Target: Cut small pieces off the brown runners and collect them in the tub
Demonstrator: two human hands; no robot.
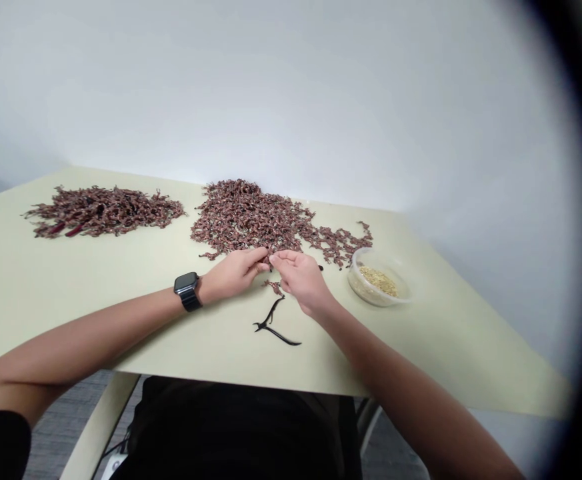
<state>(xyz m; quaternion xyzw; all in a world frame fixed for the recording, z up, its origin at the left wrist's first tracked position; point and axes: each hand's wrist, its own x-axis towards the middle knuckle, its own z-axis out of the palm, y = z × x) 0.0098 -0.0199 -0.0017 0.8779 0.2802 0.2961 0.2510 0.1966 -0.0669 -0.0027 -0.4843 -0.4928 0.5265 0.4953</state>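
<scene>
a pair of thin black metal pliers (273,325) lies nearest on the pale green table (45,280). just beyond, the left hand (233,273) and right hand (301,277) meet, fingertips pinched narrow on one small wrinkled reddish-brown dried piece (269,259) at the edge of the middle heap (251,217). a clear plastic bowl of pale seeds (378,277) sits right. another dark red heap (103,210) lies far left.
</scene>
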